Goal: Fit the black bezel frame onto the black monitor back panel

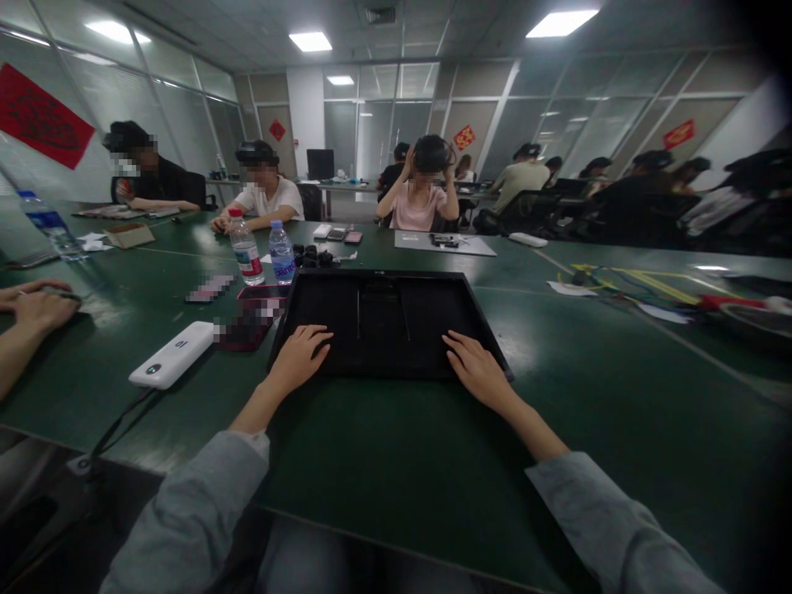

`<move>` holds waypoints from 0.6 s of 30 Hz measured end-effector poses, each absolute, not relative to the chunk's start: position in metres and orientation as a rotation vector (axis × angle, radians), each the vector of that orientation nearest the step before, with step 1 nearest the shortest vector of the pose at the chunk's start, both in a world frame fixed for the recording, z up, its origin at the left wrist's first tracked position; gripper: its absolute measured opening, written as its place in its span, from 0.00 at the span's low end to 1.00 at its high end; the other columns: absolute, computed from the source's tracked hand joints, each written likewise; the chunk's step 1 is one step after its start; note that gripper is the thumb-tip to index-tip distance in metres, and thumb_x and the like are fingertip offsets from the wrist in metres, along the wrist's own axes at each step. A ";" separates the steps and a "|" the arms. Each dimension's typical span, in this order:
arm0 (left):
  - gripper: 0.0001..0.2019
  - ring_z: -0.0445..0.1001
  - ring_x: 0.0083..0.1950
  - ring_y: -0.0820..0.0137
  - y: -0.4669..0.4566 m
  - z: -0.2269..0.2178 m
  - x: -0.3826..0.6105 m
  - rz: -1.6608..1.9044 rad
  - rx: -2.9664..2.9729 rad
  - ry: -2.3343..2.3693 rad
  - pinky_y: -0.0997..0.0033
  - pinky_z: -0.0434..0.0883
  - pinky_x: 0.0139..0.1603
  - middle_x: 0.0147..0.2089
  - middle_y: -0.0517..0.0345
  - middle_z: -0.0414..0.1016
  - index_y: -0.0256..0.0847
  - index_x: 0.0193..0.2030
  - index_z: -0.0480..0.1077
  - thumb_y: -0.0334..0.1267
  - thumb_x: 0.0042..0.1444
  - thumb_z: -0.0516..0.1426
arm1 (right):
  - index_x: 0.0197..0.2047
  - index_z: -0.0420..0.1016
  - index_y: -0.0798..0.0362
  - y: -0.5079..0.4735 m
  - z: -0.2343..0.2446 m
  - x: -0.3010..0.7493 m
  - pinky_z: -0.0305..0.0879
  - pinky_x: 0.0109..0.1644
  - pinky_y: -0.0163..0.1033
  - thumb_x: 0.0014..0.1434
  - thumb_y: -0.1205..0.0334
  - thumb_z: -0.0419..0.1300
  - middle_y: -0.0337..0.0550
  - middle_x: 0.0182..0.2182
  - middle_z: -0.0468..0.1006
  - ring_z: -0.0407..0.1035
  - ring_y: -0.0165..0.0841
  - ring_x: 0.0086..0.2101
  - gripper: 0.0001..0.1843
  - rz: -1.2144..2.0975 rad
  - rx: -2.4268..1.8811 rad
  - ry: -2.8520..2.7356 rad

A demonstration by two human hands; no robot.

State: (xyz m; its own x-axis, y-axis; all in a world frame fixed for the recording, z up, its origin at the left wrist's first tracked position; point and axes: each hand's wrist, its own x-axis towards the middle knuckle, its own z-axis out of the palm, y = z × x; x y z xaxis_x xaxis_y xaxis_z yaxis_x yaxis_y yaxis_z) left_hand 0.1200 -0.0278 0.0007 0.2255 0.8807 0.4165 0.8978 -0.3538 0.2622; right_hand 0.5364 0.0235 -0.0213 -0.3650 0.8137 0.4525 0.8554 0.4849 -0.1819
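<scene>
A black, shallow rectangular piece like a tray or monitor housing lies flat on the green table in front of me. Two thin upright lines and a darker fitting show inside it. Over its near left corner rests my left hand, fingers stretched out and pointing inward. My right hand lies across the near right side in the same manner, fingers extended. Neither hand grips anything; the undersides of both palms are hidden.
On the left are a white power bank with a strap, a phone, and two bottles. Another person's hand is at far left. Cables lie to the right. Several people sit around the green table.
</scene>
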 end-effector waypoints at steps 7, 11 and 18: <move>0.17 0.68 0.66 0.58 -0.027 -0.002 0.119 -0.843 -2.433 -1.692 0.49 0.68 0.70 0.64 0.50 0.74 0.43 0.60 0.75 0.40 0.70 0.52 | 0.67 0.71 0.51 0.025 -0.023 0.537 0.70 0.61 0.58 0.73 0.54 0.45 0.53 0.66 0.70 0.65 0.47 0.64 0.27 -0.133 -1.361 -2.264; 0.17 0.68 0.67 0.58 -0.027 -0.002 0.118 -0.855 -2.437 -1.697 0.49 0.68 0.70 0.64 0.50 0.74 0.43 0.60 0.76 0.40 0.70 0.52 | 0.68 0.71 0.48 0.024 -0.021 0.536 0.70 0.61 0.59 0.73 0.55 0.45 0.53 0.66 0.70 0.65 0.47 0.64 0.27 -0.137 -1.381 -2.256; 0.17 0.68 0.67 0.58 -0.027 0.000 0.118 -0.865 -2.448 -1.705 0.47 0.69 0.69 0.64 0.50 0.74 0.44 0.60 0.75 0.40 0.70 0.52 | 0.68 0.70 0.50 0.023 -0.020 0.536 0.69 0.62 0.59 0.73 0.54 0.45 0.52 0.67 0.69 0.64 0.47 0.65 0.27 -0.091 -1.392 -2.262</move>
State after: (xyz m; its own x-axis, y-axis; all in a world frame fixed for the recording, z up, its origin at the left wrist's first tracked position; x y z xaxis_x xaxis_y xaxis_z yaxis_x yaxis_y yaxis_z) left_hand 0.1178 -0.0272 -0.0004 0.2426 0.8552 0.4580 0.8747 -0.3969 0.2780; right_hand 0.5363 0.0233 -0.0201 -0.3675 0.8247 0.4299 0.8565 0.4802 -0.1891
